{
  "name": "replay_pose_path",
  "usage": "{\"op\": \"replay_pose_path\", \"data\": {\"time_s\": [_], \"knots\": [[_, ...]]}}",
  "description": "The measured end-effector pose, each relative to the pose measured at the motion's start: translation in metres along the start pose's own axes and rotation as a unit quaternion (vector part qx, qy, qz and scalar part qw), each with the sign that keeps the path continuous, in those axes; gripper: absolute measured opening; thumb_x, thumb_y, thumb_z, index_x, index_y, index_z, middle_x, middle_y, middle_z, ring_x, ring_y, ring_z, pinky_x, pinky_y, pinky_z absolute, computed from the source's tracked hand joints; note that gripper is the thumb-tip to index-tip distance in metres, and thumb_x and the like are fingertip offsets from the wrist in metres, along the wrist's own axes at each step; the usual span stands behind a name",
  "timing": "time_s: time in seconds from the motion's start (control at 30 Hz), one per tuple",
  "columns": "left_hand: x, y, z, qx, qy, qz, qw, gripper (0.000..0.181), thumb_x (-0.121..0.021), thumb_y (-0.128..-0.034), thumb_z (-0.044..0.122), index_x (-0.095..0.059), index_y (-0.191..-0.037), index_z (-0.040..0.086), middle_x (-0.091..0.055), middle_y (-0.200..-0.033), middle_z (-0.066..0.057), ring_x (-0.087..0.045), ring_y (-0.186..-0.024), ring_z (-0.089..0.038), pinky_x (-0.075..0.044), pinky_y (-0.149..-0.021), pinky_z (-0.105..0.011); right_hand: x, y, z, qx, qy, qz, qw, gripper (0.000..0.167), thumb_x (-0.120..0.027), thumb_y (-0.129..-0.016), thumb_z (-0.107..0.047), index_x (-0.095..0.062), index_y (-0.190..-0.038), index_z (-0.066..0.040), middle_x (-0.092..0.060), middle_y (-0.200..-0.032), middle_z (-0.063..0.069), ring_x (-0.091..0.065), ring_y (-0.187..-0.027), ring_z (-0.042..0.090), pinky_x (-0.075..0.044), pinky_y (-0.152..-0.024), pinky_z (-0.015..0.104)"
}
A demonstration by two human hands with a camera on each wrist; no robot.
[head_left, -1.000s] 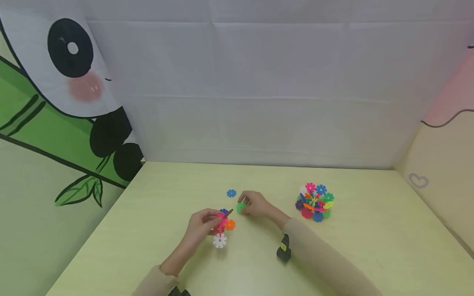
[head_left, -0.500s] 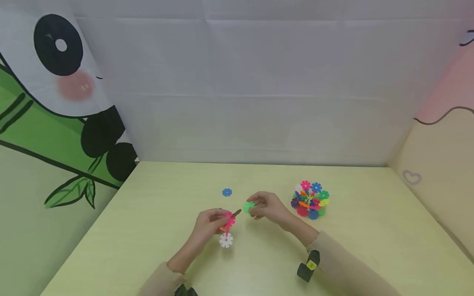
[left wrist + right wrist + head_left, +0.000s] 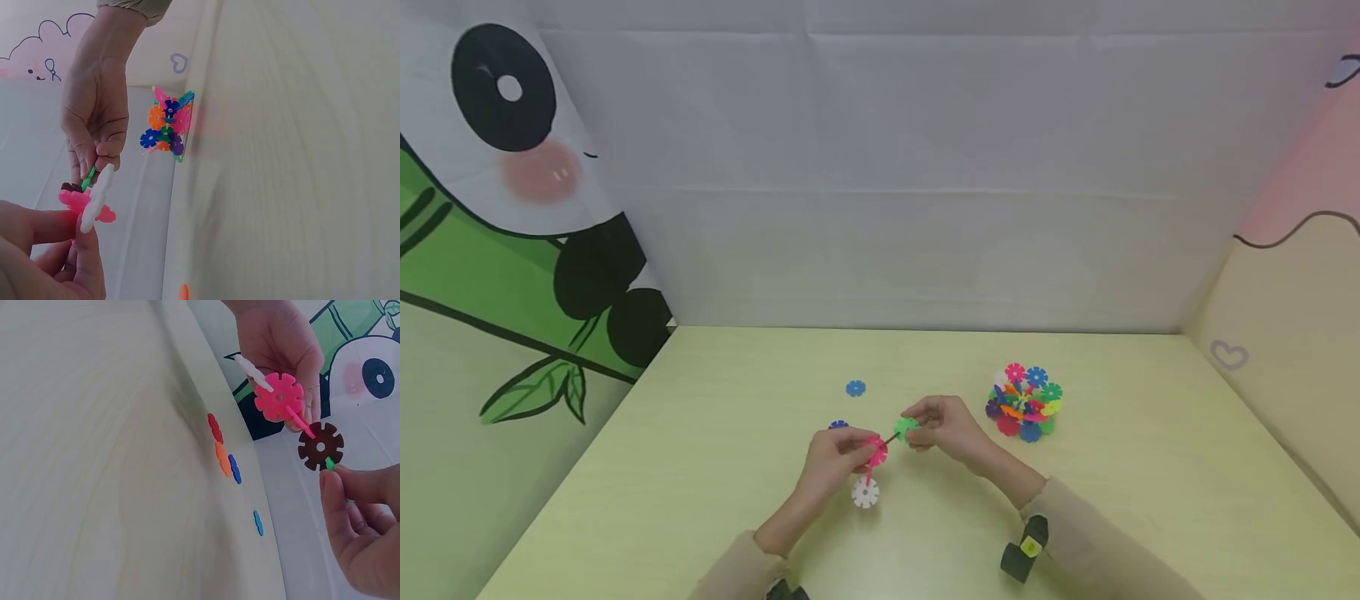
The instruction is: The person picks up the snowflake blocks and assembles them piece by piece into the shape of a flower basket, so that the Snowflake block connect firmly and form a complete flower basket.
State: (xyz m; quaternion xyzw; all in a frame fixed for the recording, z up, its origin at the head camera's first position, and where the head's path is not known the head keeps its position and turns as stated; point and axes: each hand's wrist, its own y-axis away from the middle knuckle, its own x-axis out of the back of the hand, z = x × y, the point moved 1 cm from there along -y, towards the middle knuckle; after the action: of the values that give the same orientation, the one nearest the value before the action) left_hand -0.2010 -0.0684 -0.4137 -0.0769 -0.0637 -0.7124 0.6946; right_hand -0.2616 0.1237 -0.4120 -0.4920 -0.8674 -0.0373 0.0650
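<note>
My left hand (image 3: 833, 462) pinches a pink notched disc (image 3: 876, 451), part of a small chain of snowflake-like plastic discs. A white disc (image 3: 865, 492) hangs at the chain's near end, and a brown disc (image 3: 320, 446) sticks out at the other, slotted onto a pink one. Between thumb and fingers, my right hand (image 3: 951, 429) pinches a green disc (image 3: 906, 429). Its edge meets the brown disc's rim in the right wrist view; how deep the slots engage I cannot tell. Both hands are held above the table.
Loose on the table (image 3: 760, 375) lie a light blue disc (image 3: 855, 388), a dark blue disc (image 3: 838, 425), an orange disc (image 3: 222, 459) and a red disc (image 3: 215, 428). At the right stands a colourful cluster of joined discs (image 3: 1024, 404). A white cloth backdrop (image 3: 880, 183) rises behind.
The green disc, first apart from the chain, now touches the brown disc. Both hands have shifted right in the view and come together; the view itself has turned slightly.
</note>
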Motion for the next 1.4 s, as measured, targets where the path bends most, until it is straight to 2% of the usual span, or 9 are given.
{"op": "replay_pose_path", "data": {"time_s": [0.13, 0.4, 0.57, 0.77, 0.9, 1.03, 1.23, 1.4], "knots": [[-0.001, 0.002, 0.002, -0.009, -0.008, 0.007, 0.9999, 0.015, -0.064, -0.0824, -0.010, -0.066, -0.097, -0.014, -0.068, -0.081, -0.017, -0.065, -0.070, -0.022, -0.056, -0.061, -0.027, -0.001, 0.000, -0.001, -0.001, -0.003, 0.003, 1.0000, 0.021, -0.065, -0.084, 0.009, -0.062, -0.104, 0.014, -0.063, -0.086, 0.020, -0.066, -0.071, 0.019, -0.056, -0.066, 0.032], [-0.001, 0.003, 0.004, -0.007, -0.009, 0.010, 0.9999, 0.013, -0.066, -0.0827, -0.008, -0.068, -0.095, -0.013, -0.068, -0.080, -0.015, -0.064, -0.067, -0.020, -0.055, -0.061, -0.026, -0.004, 0.002, -0.004, -0.005, -0.007, -0.002, 1.0000, 0.022, -0.067, -0.082, 0.009, -0.063, -0.103, 0.014, -0.064, -0.079, 0.009, -0.066, -0.069, 0.018, -0.057, -0.067, 0.035], [0.003, 0.000, 0.002, 0.002, 0.003, 0.000, 1.0000, 0.015, -0.065, -0.0834, -0.007, -0.066, -0.097, -0.014, -0.068, -0.083, -0.016, -0.065, -0.070, -0.020, -0.056, -0.063, -0.028, -0.005, 0.001, -0.008, -0.010, -0.002, -0.008, 0.9999, 0.024, -0.066, -0.083, 0.008, -0.062, -0.106, 0.012, -0.062, -0.083, 0.010, -0.066, -0.073, 0.024, -0.056, -0.069, 0.035], [0.010, -0.002, -0.002, 0.025, 0.008, 0.005, 0.9996, 0.016, -0.064, -0.0854, -0.005, -0.066, -0.099, -0.013, -0.068, -0.085, -0.015, -0.066, -0.074, -0.023, -0.057, -0.068, -0.035, -0.005, -0.008, -0.006, -0.009, 0.016, -0.038, 0.9991, 0.027, -0.065, -0.088, 0.000, -0.060, -0.114, 0.007, -0.060, -0.091, 0.010, -0.063, -0.084, 0.038, -0.055, -0.074, 0.037], [0.020, -0.005, -0.004, 0.051, -0.001, 0.030, 0.9983, 0.015, -0.063, -0.0873, -0.003, -0.066, -0.100, -0.010, -0.068, -0.085, -0.013, -0.066, -0.073, -0.023, -0.057, -0.068, -0.038, -0.005, -0.018, 0.000, -0.004, 0.017, -0.045, 0.9988, 0.032, -0.064, -0.089, -0.004, -0.058, -0.119, 0.005, -0.061, -0.092, 0.009, -0.061, -0.093, 0.042, -0.055, -0.075, 0.039], [0.038, -0.007, -0.005, 0.071, -0.007, 0.066, 0.9952, 0.016, -0.064, -0.0882, -0.002, -0.066, -0.103, -0.008, -0.067, -0.087, -0.012, -0.065, -0.075, -0.023, -0.056, -0.070, -0.038, -0.008, -0.032, 0.012, -0.003, 0.017, -0.045, 0.9988, 0.034, -0.064, -0.089, -0.005, -0.057, -0.120, 0.007, -0.063, -0.091, 0.008, -0.061, -0.093, 0.040, -0.055, -0.075, 0.039], [0.064, -0.008, -0.002, 0.080, -0.020, 0.095, 0.9921, 0.021, -0.062, -0.0897, 0.000, -0.063, -0.108, -0.009, -0.067, -0.093, -0.013, -0.065, -0.081, -0.023, -0.055, -0.077, -0.041, -0.023, -0.053, 0.030, -0.001, 0.051, -0.072, 0.9961, 0.033, -0.070, -0.084, -0.002, -0.061, -0.114, 0.009, -0.063, -0.089, 0.006, -0.064, -0.078, 0.024, -0.055, -0.070, 0.034], [0.076, -0.007, 0.001, 0.082, -0.019, 0.107, 0.9907, 0.022, -0.062, -0.0903, 0.001, -0.062, -0.110, -0.010, -0.067, -0.095, -0.014, -0.066, -0.084, -0.026, -0.053, -0.081, -0.043, -0.041, -0.064, 0.031, 0.013, 0.109, -0.117, 0.9870, 0.027, -0.073, -0.079, 0.002, -0.066, -0.106, 0.005, -0.062, -0.089, 0.005, -0.059, -0.076, 0.014, -0.053, -0.063, 0.028]]}}
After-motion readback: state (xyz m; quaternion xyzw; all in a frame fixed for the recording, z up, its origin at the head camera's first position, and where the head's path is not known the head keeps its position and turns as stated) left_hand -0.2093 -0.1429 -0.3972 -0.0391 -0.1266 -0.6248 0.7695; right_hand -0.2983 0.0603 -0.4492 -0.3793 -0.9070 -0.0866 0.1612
